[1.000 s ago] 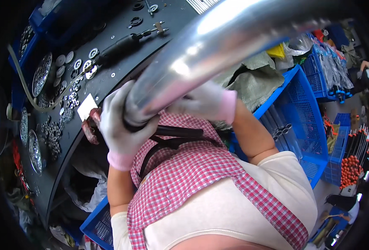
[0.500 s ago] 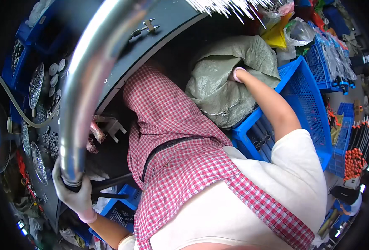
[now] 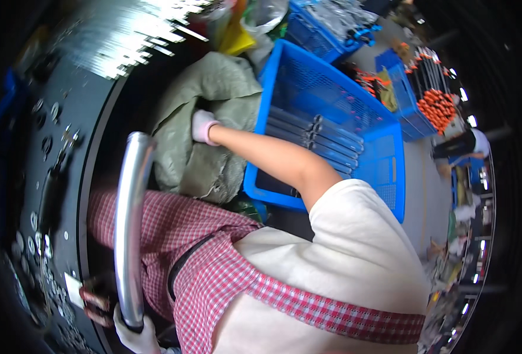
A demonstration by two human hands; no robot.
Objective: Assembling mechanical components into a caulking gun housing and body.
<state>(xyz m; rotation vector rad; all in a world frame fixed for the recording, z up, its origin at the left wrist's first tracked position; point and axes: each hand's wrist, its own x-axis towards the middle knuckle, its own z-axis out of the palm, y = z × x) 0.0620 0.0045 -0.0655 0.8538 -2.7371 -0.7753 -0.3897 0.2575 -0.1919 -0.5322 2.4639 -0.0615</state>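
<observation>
My left hand [image 3: 136, 336], in a white glove, is closed around the lower end of a shiny, slightly curved metal tube [image 3: 131, 230]. The tube stands nearly upright in the picture, in front of my checked apron. My right hand [image 3: 203, 125], gloved with a pink cuff, reaches into the mouth of a grey-green woven sack [image 3: 231, 76]. Its fingers are hidden in the sack's folds, so whether they hold anything does not show.
Along the left runs a dark worktable [image 3: 66, 194] with washers and small metal parts. A blurred bundle of thin metal rods [image 3: 128, 35] lies at its far end. Right of the sack, a blue crate [image 3: 385, 171] contains several long metal parts. Further crates stand beyond.
The view has swung to the right. The tube has dropped away from the camera and looks smaller, still in my left hand. More of my right glove shows at the sack's mouth.
</observation>
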